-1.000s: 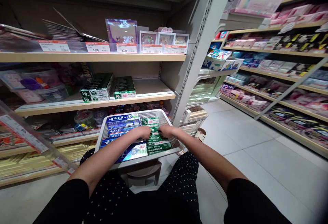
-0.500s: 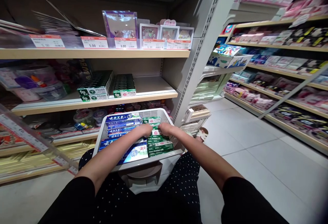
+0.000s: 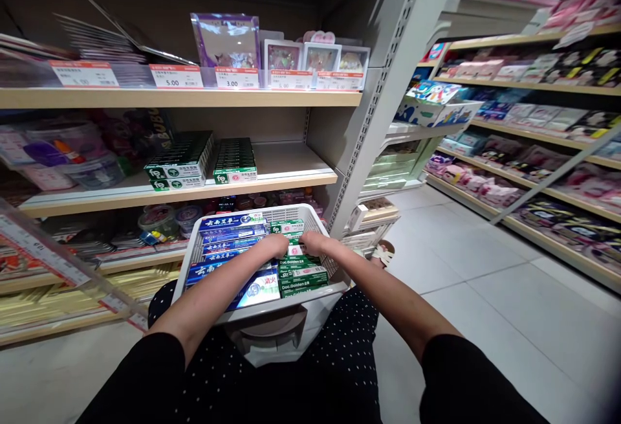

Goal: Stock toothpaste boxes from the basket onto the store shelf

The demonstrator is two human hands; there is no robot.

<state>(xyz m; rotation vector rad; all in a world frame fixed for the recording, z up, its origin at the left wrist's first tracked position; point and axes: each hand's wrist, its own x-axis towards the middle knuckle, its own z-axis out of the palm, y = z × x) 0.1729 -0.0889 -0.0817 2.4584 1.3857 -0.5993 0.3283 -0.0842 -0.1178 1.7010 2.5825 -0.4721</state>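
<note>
A white plastic basket (image 3: 252, 312) sits between my knees on a brown-and-white stool (image 3: 274, 325). Blue boxes (image 3: 230, 223) with white lettering fill its left side, and green toothpaste boxes (image 3: 303, 283) are stacked on its right. My left hand (image 3: 277, 245) and my right hand (image 3: 314, 243) both reach into the green stack. Their fingers are curled at opposite ends of a green toothpaste box (image 3: 297, 250), whose pale end panel shows between them. The fingertips are partly hidden among the boxes.
Ahead, a shelf (image 3: 291, 182) carries two groups of green boxes (image 3: 180, 158) at its left and middle. Above are framed items (image 3: 227, 42) behind price tags. A grey upright post (image 3: 383, 81) stands to the right, with a tiled aisle (image 3: 446, 262) and more stocked shelves beyond.
The view has shifted very slightly. Both hands stay at the same spot in the green stack, and the boxes show no clear movement.
</note>
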